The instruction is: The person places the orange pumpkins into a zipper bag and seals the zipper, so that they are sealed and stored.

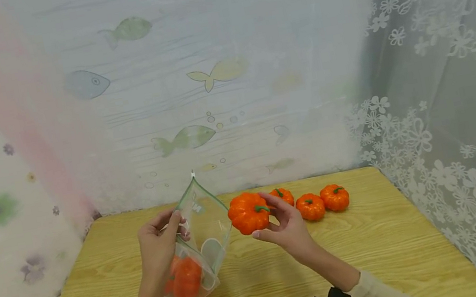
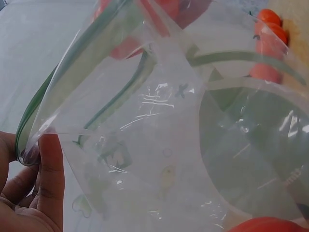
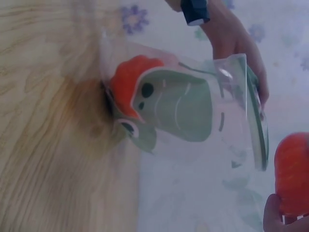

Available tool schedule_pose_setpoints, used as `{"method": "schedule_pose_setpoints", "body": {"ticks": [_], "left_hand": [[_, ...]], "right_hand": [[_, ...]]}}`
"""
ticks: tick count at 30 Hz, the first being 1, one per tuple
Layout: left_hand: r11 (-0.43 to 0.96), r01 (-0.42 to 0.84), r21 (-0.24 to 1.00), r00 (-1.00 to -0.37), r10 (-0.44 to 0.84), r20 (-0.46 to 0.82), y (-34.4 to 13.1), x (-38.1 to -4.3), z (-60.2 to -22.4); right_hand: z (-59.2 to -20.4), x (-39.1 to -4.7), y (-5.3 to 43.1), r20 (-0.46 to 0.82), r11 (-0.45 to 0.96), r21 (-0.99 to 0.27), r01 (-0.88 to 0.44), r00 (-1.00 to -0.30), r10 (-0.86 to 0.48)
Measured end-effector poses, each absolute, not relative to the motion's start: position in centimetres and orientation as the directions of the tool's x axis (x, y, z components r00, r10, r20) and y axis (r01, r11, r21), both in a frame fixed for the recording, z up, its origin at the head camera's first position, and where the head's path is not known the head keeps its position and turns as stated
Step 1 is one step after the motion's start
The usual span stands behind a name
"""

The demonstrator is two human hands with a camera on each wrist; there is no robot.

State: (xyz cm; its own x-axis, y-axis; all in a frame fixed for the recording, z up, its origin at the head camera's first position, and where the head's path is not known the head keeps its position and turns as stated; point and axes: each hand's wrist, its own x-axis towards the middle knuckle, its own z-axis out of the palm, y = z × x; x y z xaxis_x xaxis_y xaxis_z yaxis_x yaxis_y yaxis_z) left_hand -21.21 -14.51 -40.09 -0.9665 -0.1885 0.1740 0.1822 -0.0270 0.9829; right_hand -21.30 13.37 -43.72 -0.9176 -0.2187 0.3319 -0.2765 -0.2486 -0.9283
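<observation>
My left hand [image 1: 159,242] pinches the rim of a clear zip bag [image 1: 192,215] between thumb and fingers. The bag's green-edged mouth gapes in a diamond shape, its zip slider at the top corner. Inside, low down, sits an orange toy pumpkin [image 1: 187,278], seen through the plastic; green printing [image 3: 186,106] shows on the bag in the right wrist view. My right hand [image 1: 293,231] grips another orange pumpkin [image 1: 246,213] with a green stem, thumb below and fingers behind. This pumpkin is raised above the table, right beside the bag's opening.
Three more orange pumpkins stand at the back of the wooden table [image 1: 378,240], among them a middle one [image 1: 310,207] and a right one [image 1: 335,198]. The left one is partly behind my right hand. A fish-print curtain [image 1: 230,102] hangs behind the table.
</observation>
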Motion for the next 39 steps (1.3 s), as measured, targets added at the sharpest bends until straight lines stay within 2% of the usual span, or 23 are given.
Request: {"method": "schedule_pose_setpoints", "body": {"ticks": [14, 24, 39], "left_hand": [[-0.047, 0.209, 0.977, -0.961, -0.197, 0.196, -14.3, -22.0, -39.8], [-0.052, 0.208, 0.977, -0.961, -0.198, 0.194, -14.1, -21.5, -40.3], [-0.084, 0.202, 0.976, -0.962, -0.202, 0.182, -13.8, -21.3, -40.5]], "right_hand": [[-41.9, -22.5, 10.8, 0.390, -0.251, -0.913, -0.322, -0.870, -0.301], [-41.0, -22.3, 9.5, 0.357, -0.135, -0.934, -0.332, -0.893, -0.273], [-40.5, -22.1, 8.4, 0.329, -0.171, -0.943, -0.286, -0.883, -0.335]]}}
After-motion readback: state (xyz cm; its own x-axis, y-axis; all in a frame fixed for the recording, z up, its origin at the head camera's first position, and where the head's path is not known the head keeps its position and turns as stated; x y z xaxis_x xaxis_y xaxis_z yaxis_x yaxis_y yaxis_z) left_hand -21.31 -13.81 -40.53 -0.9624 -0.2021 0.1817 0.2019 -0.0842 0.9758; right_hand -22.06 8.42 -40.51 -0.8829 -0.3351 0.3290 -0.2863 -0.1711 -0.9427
